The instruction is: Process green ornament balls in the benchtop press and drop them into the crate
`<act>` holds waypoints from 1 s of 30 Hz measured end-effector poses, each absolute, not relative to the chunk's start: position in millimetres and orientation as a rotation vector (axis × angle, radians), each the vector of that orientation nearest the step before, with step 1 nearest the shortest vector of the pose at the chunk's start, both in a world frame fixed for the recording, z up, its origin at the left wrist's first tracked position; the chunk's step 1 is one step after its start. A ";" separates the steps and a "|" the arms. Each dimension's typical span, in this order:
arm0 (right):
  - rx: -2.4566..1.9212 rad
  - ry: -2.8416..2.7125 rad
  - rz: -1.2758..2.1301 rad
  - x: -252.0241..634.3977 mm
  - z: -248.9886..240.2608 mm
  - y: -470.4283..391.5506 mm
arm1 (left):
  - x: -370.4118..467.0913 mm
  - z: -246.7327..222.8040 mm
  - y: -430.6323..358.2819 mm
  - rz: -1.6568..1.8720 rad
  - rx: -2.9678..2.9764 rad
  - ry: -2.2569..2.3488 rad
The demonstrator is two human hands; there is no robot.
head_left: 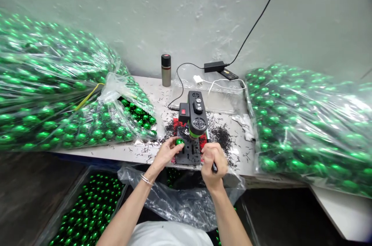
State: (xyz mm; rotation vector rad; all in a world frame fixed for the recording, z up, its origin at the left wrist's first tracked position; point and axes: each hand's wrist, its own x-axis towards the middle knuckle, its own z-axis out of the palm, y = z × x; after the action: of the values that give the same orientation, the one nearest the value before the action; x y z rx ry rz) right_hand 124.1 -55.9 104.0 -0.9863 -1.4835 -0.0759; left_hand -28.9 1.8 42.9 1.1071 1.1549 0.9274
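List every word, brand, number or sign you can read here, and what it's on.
No text is readable.
Bottle cap: red mark, too small to read.
Black machine: marks on its buttons, too small.
Red switch: any mark too small.

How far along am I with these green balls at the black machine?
Some look done, judging by the black scraps heaped beside the machine. In hand: your left hand holds one green ball; your right hand grips the black handle. What's left is unclear: the left bag and right bag hold many balls, but I can't tell whether they're finished.
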 end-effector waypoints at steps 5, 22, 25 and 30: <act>-1.009 -1.488 -0.065 123.3 105.7 -57.4 | -15.6 39.2 5.4 0.803 1.736 1.324; -0.980 -1.479 -0.041 125.0 96.0 -57.5 | -13.3 21.4 9.3 0.905 2.008 1.184; -0.958 -1.493 -0.074 127.5 83.2 -55.5 | -13.8 15.9 8.8 0.890 1.964 1.191; -0.927 -1.528 -0.144 130.7 57.6 -52.1 | -12.9 13.9 8.5 0.919 1.948 1.172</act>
State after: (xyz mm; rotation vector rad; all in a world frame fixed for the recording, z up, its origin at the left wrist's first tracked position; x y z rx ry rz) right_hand 130.7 -52.1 57.6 -0.9271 -1.5283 -0.1443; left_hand -12.9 8.5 13.9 1.9481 1.1720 0.9190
